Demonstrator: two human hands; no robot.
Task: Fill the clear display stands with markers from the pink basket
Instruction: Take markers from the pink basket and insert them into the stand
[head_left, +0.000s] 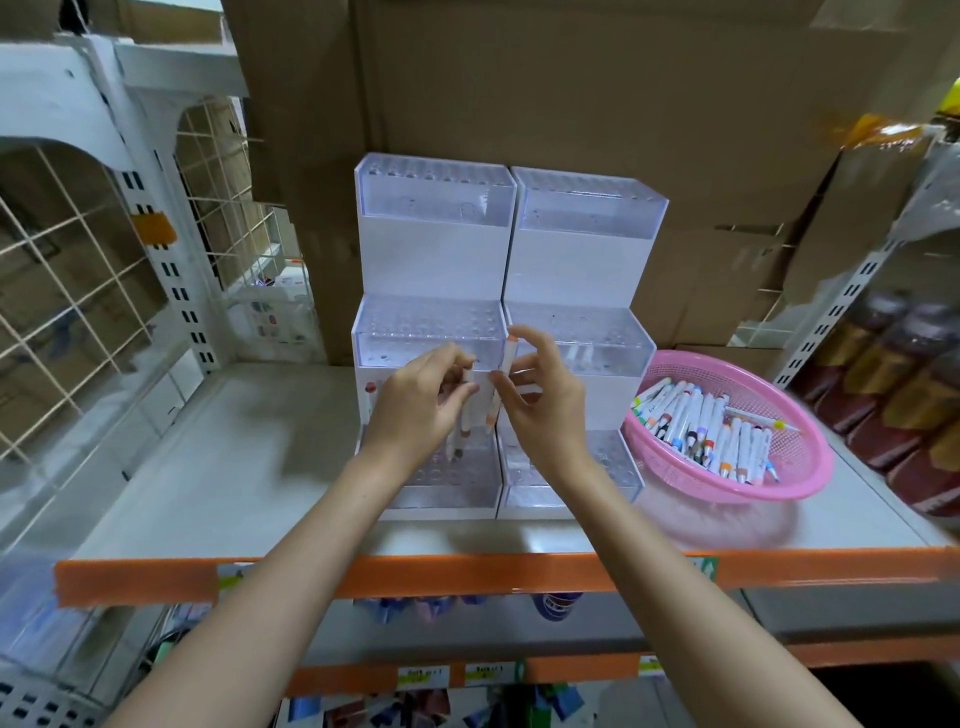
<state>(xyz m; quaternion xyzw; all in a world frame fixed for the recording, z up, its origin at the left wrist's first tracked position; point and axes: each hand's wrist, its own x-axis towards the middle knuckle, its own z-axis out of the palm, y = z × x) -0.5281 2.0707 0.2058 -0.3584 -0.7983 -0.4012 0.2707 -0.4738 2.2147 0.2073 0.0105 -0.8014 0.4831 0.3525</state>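
Clearly, little is done: the clear display stands (431, 249) at centre frame are seen almost wholly empty, while the pink basket (810, 467) at the right is heaped with markers (696, 421). A few white markers (464, 415) are gripped in the curled left hand (421, 410); an orange-capped marker (508, 358) is pinched by the right hand (545, 405) before the middle tier. Cardboard boxes (571, 78) are stacked behind; nothing is seen blocking the holes.

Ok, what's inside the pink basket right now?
A loose pile of white markers with caps of many colours lies in the pink basket, mostly toward its left side. Whatever lies under the pile is covered.
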